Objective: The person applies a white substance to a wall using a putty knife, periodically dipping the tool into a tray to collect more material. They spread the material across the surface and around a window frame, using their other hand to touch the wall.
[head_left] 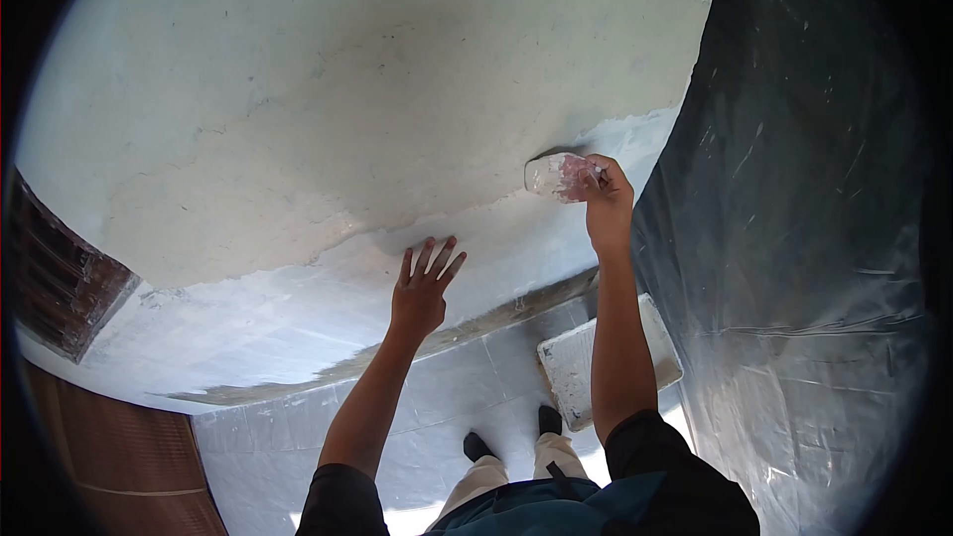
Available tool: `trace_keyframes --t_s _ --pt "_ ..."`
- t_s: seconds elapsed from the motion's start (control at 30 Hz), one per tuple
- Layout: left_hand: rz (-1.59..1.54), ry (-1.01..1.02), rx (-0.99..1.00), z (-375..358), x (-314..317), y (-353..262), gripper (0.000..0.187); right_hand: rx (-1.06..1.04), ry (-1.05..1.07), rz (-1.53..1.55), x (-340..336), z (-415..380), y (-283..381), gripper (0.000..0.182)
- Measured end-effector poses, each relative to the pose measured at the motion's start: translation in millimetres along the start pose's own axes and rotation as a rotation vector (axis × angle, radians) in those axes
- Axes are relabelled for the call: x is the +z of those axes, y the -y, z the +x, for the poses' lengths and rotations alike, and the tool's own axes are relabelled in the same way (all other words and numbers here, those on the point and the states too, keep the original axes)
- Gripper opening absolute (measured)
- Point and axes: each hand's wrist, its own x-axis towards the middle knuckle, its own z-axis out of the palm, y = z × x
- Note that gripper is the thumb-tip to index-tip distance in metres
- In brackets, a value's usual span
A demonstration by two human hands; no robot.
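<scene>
My right hand (608, 189) grips a putty scraper (556, 177), a flat blade smeared white with a pinkish-red part near the fingers. It is held up against the wall (298, 119), close to where a beige upper area meets a whiter lower band. Lower and to the left, my left hand (425, 288) is open, fingers spread, at the white band; it looks to be touching the surface, and no tool is in it.
A white-smeared rectangular tray (574, 357) lies on the grey sheeted floor (437, 387), right of my feet. Dark plastic sheeting (794, 189) hangs along the right. At the left are a brown slatted wooden opening (69, 273) and a brown panel (119, 437).
</scene>
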Motion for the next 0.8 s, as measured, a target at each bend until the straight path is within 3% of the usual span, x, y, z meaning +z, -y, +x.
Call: trace_keyframes --t_s 0.1,0.13,0.23,0.43,0.5,0.63,0.7,0.77,0.8 --pt "-0.003 -0.003 0.0 0.6 1.8 1.2 0.075 -0.021 0.053 0.08 0.2 -2.9 -0.3 0.018" --pt "-0.009 0.007 0.003 0.8 2.2 1.2 0.075 -0.116 0.117 -0.116 -1.4 -1.5 -9.8 0.019" --pt "0.005 0.0 0.004 0.9 1.7 0.5 0.076 -0.069 0.089 -0.168 3.6 3.1 -15.4 0.019" --pt "0.025 0.014 0.009 1.1 2.1 1.3 0.076 0.011 0.094 0.123 4.6 -2.1 -9.6 0.019" --pt "0.017 0.019 0.005 1.4 0.3 -0.4 0.075 -0.128 0.17 -0.226 12.6 1.9 -11.3 0.018" --pt "-0.018 -0.001 0.004 0.1 -4.3 0.0 0.075 0.018 -0.003 0.011 -0.7 6.4 1.9 0.018" --pt "-0.024 0.001 0.002 0.1 -3.2 1.2 0.075 0.055 -0.041 -0.016 0.6 -1.1 5.5 0.018" --pt "-0.032 0.002 0.007 0.5 -2.1 1.3 0.075 -0.049 0.124 -0.056 2.0 -8.4 -10.5 0.018" --pt "-0.02 0.001 0.006 0.3 -1.8 1.2 0.075 0.0 0.192 -0.096 3.3 -10.8 -20.7 0.018"
